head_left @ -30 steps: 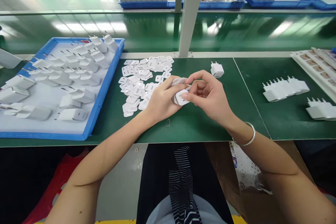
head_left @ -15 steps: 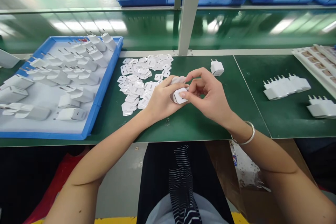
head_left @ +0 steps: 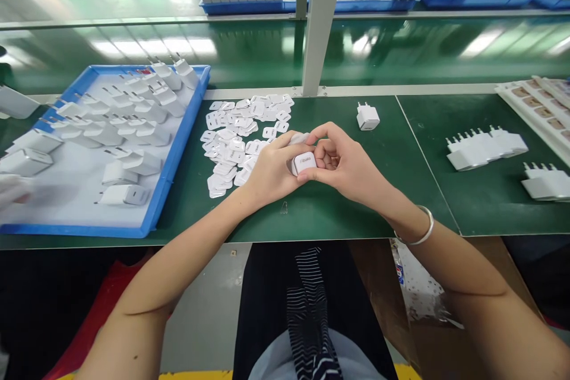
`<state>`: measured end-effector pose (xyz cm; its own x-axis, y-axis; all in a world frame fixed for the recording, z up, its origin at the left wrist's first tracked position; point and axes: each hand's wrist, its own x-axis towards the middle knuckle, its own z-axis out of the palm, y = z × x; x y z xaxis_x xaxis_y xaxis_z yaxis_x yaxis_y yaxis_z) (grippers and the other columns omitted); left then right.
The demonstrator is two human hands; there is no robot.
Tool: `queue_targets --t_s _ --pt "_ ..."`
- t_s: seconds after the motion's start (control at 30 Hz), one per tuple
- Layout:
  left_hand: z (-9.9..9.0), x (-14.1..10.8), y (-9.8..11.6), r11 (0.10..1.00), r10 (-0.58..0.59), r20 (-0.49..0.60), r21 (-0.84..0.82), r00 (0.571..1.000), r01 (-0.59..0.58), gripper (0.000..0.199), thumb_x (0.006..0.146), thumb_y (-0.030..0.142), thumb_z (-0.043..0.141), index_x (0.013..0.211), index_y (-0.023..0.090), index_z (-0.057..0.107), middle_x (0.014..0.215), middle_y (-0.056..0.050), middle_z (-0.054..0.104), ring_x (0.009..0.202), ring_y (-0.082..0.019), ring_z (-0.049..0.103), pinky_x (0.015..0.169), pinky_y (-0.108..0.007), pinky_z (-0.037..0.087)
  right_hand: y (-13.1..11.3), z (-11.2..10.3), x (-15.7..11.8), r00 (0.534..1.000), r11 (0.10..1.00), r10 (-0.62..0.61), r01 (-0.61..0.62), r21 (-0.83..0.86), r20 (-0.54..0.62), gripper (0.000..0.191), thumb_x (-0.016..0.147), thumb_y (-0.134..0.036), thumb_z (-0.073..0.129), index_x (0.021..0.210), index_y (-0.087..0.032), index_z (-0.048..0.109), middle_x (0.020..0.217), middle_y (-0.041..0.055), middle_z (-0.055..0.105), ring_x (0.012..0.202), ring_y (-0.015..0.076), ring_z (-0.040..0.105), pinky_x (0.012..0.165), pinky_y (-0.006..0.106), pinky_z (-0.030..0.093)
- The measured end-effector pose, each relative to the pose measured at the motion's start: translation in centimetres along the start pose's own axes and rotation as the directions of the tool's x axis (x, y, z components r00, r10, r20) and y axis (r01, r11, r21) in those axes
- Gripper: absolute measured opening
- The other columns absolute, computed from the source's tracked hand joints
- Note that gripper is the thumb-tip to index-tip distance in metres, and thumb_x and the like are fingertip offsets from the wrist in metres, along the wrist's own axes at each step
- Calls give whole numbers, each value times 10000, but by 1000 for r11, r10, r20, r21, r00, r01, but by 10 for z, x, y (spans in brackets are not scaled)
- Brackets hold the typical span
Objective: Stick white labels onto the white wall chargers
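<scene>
A white plug adapter (head_left: 304, 162) with small print on its face is held between both hands over the green table. My left hand (head_left: 275, 167) is wrapped round it from the left, with another white piece (head_left: 298, 138) between thumb and fingers above. My right hand (head_left: 341, 157) has its thumb at the adapter's lower right edge and its fingers curled; whether it grips the adapter is partly hidden. Loose white face plates (head_left: 231, 145) are heaped just left of my left hand. One white adapter (head_left: 367, 117) stands beyond my right hand, prongs up.
A blue tray (head_left: 178, 154) of white adapters lies left, a blurred hand (head_left: 13, 190) at its left edge. Rows of adapters (head_left: 487, 147) and a white strip tray (head_left: 534, 113) are at right. A metal post (head_left: 321, 24) rises behind the table.
My right hand has shifted slightly left and its fingers have curled nearer the adapter, whose printed face now shows. Another person's blurred hand has come in at the far left, over the blue tray.
</scene>
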<state>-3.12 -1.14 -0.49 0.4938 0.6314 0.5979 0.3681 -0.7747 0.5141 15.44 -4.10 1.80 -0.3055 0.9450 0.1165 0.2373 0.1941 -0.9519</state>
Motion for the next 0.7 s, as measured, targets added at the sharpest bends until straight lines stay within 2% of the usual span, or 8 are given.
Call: queue_targets --t_s 0.13,0.27,0.4,0.5,0.63,0.7 --pt "0 -1 0 1000 11 17 29 1000 -11 173 810 251 774 963 182 736 926 -35 635 781 -120 597 658 -234 493 1 -1 2 999 988 13 -20 154 45 398 806 -410 834 982 -222 531 643 -71 500 595 100 456 576 235 396" --pt "0 -2 1 999 2 28 40 1000 -3 236 778 244 811 993 185 735 1003 -44 661 845 -134 626 719 -246 519 1 0 4 998 970 45 -37 240 -32 447 755 -467 867 893 -216 524 596 -72 506 572 101 471 582 236 429" --pt "-4 1 -1 998 -36 45 43 998 34 287 760 264 823 1026 193 744 979 -42 668 840 -148 631 730 -266 527 -1 -3 9 996 915 83 -66 398 -27 433 803 -533 808 849 -194 542 570 -61 482 519 79 416 498 212 339" --pt "-9 7 -3 995 -73 13 67 997 72 356 723 259 853 1056 191 746 1005 -49 681 873 -165 644 766 -284 538 3 -10 16 987 843 120 -44 536 -107 392 860 -517 745 810 -182 549 560 -57 448 481 62 366 469 206 270" --pt "-31 7 7 980 -47 -115 185 992 68 396 710 219 867 1083 176 741 1020 -58 686 910 -172 667 807 -286 552 13 -17 23 949 822 171 11 569 -266 301 838 -373 761 753 -177 550 533 -57 416 458 56 336 453 202 230" --pt "-51 -2 22 952 3 -110 303 994 31 363 761 207 824 1108 177 722 1088 -76 683 971 -182 677 835 -290 561 15 -17 23 933 825 187 20 564 -307 253 825 -299 756 735 -175 554 524 -55 406 456 58 332 450 200 227"
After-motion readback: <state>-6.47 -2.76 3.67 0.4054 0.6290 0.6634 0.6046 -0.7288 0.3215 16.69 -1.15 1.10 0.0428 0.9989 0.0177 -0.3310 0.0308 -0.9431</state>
